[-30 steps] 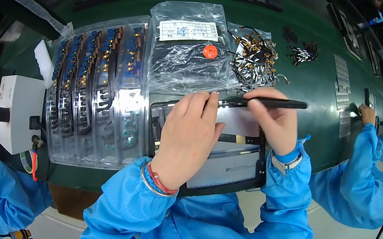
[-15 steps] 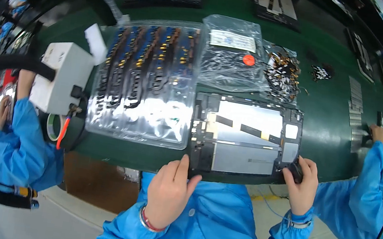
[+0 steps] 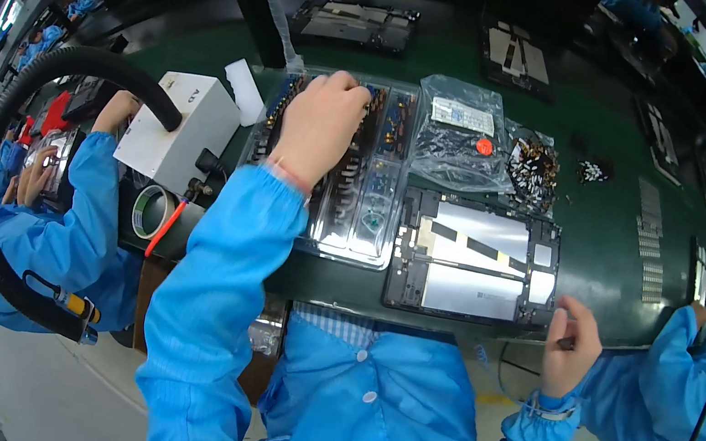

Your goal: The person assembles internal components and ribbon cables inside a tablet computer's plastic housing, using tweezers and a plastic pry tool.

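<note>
The left hand [image 3: 320,123] reaches forward, fingers curled down into a clear parts tray [image 3: 354,212], while the right hand [image 3: 572,340] pinches a dark tool beside the open tablet [image 3: 472,258] on the green surface [image 3: 609,233].

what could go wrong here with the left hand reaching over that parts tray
The left hand stretches to the far end of the clear parts tray; its sleeve could drag across the rows and dislodge small parts. The right hand grips a dark tool at the bench edge beside the open device frame, which might get nudged.
</note>
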### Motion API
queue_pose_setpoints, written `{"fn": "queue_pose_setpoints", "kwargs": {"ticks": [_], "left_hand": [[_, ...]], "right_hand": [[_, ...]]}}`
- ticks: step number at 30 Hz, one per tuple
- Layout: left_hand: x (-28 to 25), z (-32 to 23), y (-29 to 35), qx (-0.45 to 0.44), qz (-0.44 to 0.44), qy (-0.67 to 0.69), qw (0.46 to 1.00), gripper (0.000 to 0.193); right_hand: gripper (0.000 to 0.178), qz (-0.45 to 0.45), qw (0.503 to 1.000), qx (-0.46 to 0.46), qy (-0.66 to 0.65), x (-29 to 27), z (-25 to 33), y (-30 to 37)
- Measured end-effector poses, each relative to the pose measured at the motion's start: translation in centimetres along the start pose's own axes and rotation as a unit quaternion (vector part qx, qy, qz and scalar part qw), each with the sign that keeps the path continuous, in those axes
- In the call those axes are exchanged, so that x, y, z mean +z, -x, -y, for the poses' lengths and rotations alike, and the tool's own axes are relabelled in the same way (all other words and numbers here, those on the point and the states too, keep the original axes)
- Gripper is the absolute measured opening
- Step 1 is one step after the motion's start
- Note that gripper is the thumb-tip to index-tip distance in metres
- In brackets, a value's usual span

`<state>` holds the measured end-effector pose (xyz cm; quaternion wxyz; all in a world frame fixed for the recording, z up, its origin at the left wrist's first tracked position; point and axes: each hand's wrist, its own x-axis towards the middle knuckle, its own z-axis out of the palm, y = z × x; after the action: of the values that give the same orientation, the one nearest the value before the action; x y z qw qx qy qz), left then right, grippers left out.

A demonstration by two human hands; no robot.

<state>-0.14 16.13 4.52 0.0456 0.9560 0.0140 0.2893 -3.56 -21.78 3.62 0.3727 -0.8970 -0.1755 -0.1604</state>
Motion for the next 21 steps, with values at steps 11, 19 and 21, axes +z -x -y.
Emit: {"fn": "queue_pose_setpoints", "kwargs": {"ticks": [11,19,21], "left_hand": [[5.2,1.6,-2.0,-0.043,0.130,-0.072,0.988,0.021],[-1.2,1.8,-1.3,-0.082,0.053,0.138,0.986,0.014],[-3.9,0.1,-0.8,-0.081,0.000,0.226,0.971,0.015]], "right_hand": [[0.011,0.025,0.996,-0.053,-0.066,2.3,1.9,1.3],[0.013,0.056,0.983,-0.102,-0.139,4.0,4.4,-0.3],[0.015,0.085,0.968,-0.155,-0.177,4.4,5.3,-1.0]]}}
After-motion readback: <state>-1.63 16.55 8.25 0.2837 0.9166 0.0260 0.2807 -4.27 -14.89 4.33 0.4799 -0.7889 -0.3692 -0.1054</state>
